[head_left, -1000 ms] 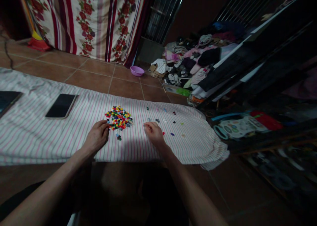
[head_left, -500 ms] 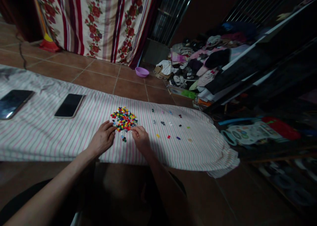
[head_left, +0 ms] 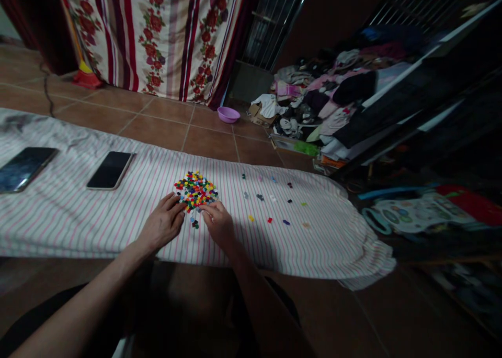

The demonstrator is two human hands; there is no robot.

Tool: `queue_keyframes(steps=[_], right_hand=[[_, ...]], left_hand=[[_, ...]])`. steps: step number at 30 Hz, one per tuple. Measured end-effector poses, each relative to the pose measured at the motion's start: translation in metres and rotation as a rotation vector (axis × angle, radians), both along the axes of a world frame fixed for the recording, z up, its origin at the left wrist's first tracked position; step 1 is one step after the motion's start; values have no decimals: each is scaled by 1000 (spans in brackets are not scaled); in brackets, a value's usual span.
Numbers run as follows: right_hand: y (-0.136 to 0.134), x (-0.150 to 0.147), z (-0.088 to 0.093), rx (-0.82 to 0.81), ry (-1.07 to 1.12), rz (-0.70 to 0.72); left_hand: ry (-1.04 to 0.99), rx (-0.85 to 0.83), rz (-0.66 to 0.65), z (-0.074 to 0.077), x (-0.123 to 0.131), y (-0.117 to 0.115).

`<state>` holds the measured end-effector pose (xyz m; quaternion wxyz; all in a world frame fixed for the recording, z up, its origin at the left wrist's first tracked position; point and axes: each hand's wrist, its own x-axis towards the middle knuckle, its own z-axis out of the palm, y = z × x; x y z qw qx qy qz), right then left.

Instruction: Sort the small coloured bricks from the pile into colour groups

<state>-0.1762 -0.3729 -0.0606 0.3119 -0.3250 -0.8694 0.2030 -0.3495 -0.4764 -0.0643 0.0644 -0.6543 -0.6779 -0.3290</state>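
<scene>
A heap of small multicoloured plastic pieces (head_left: 196,189), like tiny toy bricks, lies on a striped cloth (head_left: 149,164). My left hand (head_left: 165,219) rests open at the heap's near left edge, fingers stretched toward it. At the near right edge is my right hand (head_left: 217,223), its index finger reaching to the pieces and its thumb slightly apart. Between the hands, a few dark green and blue pieces (head_left: 195,224) sit just below the heap. To the right, small single-colour groups are spread in rows, among them a yellow piece (head_left: 251,218) and a red piece (head_left: 270,220).
Two phones, a nearer black phone (head_left: 110,170) and a larger dark device (head_left: 25,168), lie at the left. Beyond the cloth are a purple basin (head_left: 228,115) on the tiled floor, a floral curtain (head_left: 176,38) and a pile of clothes (head_left: 314,96).
My right hand has shifted slightly left along the heap's near edge, its index finger now stretched further in. My left hand stays beside the heap. The view has tilted a little.
</scene>
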Motion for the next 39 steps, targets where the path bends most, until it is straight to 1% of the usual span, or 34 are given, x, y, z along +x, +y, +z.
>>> queue_keyframes(steps=[3, 7, 10, 12, 17, 22, 26, 28, 30, 33, 36, 39], right_hand=[[-2, -1, 3, 10, -25, 35], [-2, 0, 4, -2, -41, 48], [-2, 1, 3, -24, -42, 49], [-1, 2, 3, -27, -47, 53], [-3, 4, 7, -14, -62, 24], [-7, 5, 12, -32, -97, 3], [-6, 5, 11, -23, -119, 6], [-4, 6, 11, -21, -123, -1], [-4, 7, 11, -22, -115, -3], [-4, 9, 12, -9, -99, 6], [-4, 11, 13, 10, -92, 20], [-3, 12, 13, 22, -86, 27]], left_hand=[[-23, -2, -6, 4, 1, -1], [-100, -10, 62, 9, 0, -4], [-106, -42, 105, 8, -1, -4], [-73, -51, 115, 7, -2, -3], [71, -6, 87, 5, -4, -1], [266, 61, -22, 2, -10, 0], [294, 108, -65, -2, -13, 1], [275, 112, -41, -4, -14, 2], [243, 101, 10, -7, -14, 2], [240, 63, 27, -9, -13, 4], [219, 46, 61, -7, -11, 8], [170, 21, 116, -2, -9, 13]])
